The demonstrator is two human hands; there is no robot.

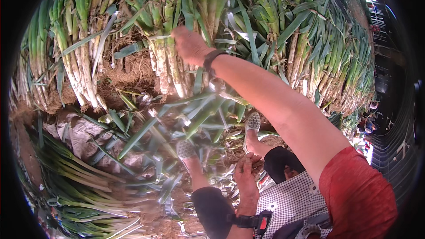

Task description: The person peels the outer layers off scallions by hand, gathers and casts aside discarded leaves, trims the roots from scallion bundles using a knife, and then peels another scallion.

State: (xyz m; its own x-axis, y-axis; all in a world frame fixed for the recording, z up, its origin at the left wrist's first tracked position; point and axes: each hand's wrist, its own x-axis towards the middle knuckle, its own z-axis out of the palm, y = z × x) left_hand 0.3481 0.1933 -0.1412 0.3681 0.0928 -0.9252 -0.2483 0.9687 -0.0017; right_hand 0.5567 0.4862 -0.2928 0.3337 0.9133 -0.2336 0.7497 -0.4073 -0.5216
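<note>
My right hand (pixel 191 45), with a dark band at the wrist, reaches out against a bundle of leeks (pixel 161 61) with white, soil-marked shanks. A pale green strip crosses that bundle at the height of my knuckles. The fingertips are turned away, so their grip is hidden. Closer to my body, my left hand (pixel 246 176) is held above my lap, its fingers curled and the thumb against them. Nothing shows between those fingers. A black strap with a buckle (pixel 264 224) circles the left wrist. My checked apron (pixel 289 199) covers my lap.
Leeks (pixel 79 56) with roots stand upright in a long row, continuing to the right (pixel 318 63). Trimmed leeks (pixel 89 186) lie in a pile at lower left beside a crumpled pale sheet (pixel 74 132). Cut leaves (pixel 186 116) litter the ground around my shoes (pixel 186 148).
</note>
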